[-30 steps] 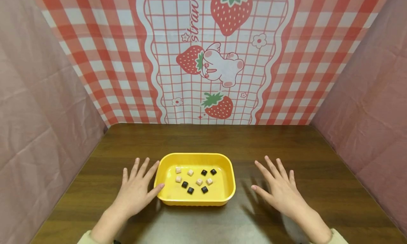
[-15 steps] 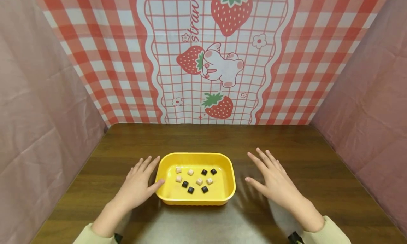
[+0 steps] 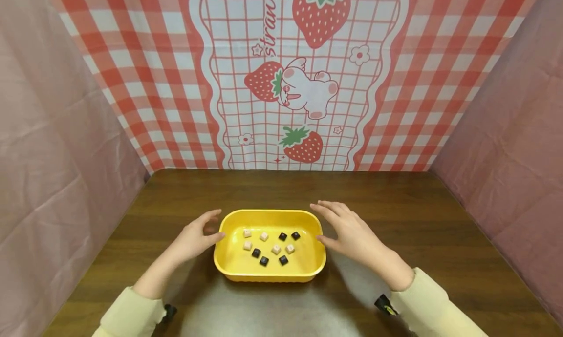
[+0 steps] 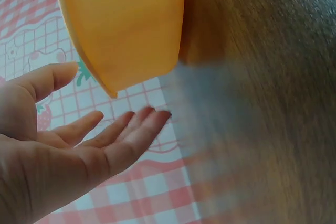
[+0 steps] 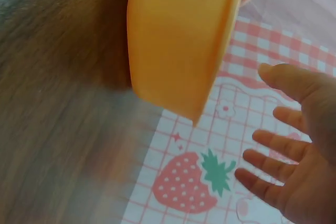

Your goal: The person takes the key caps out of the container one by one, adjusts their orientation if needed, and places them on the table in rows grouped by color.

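A yellow plastic tray (image 3: 270, 279) with rounded corners stands on the wooden table. Spread over its floor are several small black pieces (image 3: 283, 260) and several cream ones (image 3: 275, 249), which look like keycaps. At the tray's left end is my left hand (image 3: 191, 240), thumb by the rim and fingers bent loosely. My right hand (image 3: 352, 233) is at the other end, its thumb near the right rim. Each wrist view shows a gap between the hand and the tray wall: the left hand (image 4: 79, 153) below it, the right hand (image 5: 302, 150) beside it. Neither hand holds anything.
Brown wooden table (image 3: 374, 188) surrounds the tray. A red-and-white checked cloth (image 3: 154, 73) with strawberry prints hangs behind it. Pink cloth walls (image 3: 506, 132) close in both sides. Dark straps (image 3: 385, 305) show at the sleeve cuffs.
My right hand has moved left, from apart over the table to the tray's right end. The left hand has turned, its fingers bending in by the left rim. The tray stays put.
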`<act>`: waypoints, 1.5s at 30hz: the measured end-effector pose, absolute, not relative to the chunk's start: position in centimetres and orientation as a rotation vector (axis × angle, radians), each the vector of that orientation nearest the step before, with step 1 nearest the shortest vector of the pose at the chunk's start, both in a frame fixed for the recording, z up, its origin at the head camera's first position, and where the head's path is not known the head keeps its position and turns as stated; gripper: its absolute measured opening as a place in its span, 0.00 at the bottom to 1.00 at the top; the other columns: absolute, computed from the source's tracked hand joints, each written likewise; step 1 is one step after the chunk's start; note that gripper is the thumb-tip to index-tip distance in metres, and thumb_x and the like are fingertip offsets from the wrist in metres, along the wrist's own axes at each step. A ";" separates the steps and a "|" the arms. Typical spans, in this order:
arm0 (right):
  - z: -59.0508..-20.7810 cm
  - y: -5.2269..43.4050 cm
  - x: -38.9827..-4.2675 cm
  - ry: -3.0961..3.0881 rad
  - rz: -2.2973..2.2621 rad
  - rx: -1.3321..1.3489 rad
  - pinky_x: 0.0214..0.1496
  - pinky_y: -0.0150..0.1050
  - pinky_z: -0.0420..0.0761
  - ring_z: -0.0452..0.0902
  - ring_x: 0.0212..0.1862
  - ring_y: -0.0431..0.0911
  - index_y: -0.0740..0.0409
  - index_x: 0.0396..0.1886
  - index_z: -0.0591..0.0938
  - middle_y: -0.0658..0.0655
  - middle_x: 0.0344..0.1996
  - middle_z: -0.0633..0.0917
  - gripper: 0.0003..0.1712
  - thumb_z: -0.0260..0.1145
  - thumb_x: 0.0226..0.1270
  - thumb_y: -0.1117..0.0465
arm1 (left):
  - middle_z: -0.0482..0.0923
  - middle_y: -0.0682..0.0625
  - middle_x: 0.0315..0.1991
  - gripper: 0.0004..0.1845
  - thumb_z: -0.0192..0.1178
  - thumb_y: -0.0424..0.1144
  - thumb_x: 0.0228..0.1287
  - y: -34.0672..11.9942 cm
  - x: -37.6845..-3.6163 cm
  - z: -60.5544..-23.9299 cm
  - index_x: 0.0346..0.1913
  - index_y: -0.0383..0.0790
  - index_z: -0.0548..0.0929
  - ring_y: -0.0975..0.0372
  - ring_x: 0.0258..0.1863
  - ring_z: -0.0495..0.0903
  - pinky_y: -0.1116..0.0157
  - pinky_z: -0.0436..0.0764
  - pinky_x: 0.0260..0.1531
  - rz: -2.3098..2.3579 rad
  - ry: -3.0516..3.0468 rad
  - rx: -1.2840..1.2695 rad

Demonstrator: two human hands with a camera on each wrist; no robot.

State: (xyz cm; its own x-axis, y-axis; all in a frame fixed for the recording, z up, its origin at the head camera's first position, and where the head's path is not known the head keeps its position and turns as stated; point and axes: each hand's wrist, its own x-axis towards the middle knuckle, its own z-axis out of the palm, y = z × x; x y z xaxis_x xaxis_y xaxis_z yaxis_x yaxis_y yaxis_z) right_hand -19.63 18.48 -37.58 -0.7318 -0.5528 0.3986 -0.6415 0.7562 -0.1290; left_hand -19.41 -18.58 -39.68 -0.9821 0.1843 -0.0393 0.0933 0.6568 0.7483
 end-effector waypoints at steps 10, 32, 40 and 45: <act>-38.9 15.7 -21.7 -2.617 0.396 1.103 0.55 0.46 0.75 0.72 0.53 0.46 0.52 0.53 0.79 0.52 0.51 0.79 0.28 0.74 0.50 0.55 | 0.68 0.32 0.60 0.30 0.57 0.30 0.63 -18.4 -20.6 -40.7 0.67 0.35 0.63 0.50 0.48 0.77 0.55 0.83 0.35 1.619 2.360 0.037; -42.3 12.6 -23.1 -2.651 0.255 1.367 0.44 0.40 0.73 0.71 0.40 0.44 0.51 0.40 0.83 0.48 0.37 0.82 0.13 0.69 0.54 0.57 | 0.65 0.32 0.61 0.36 0.61 0.25 0.55 -18.9 -19.7 -40.5 0.68 0.32 0.61 0.50 0.48 0.77 0.56 0.83 0.38 1.751 2.193 0.015; -42.5 12.4 -23.2 -2.657 0.196 1.374 0.39 0.38 0.71 0.70 0.37 0.43 0.50 0.37 0.83 0.47 0.35 0.82 0.10 0.69 0.54 0.56 | 0.63 0.32 0.63 0.38 0.59 0.21 0.54 -19.3 -19.1 -41.6 0.69 0.31 0.59 0.50 0.51 0.73 0.65 0.80 0.41 1.874 2.175 0.076; -42.4 12.3 -23.2 -2.694 0.161 1.345 0.39 0.38 0.72 0.70 0.38 0.43 0.48 0.36 0.83 0.45 0.34 0.82 0.09 0.68 0.54 0.56 | 0.58 0.33 0.68 0.39 0.56 0.20 0.56 -19.5 -19.1 -42.6 0.71 0.33 0.55 0.51 0.55 0.71 0.64 0.79 0.45 1.967 2.038 0.098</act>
State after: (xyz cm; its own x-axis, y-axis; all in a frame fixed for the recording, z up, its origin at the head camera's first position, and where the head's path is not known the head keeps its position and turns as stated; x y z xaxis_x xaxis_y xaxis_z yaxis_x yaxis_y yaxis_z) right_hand -23.17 12.31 -42.36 -0.5959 -0.7871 0.1594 -0.8005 0.5981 -0.0389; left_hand -19.09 -19.50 -42.60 -0.9508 0.2587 -0.1704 -0.1612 0.0565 0.9853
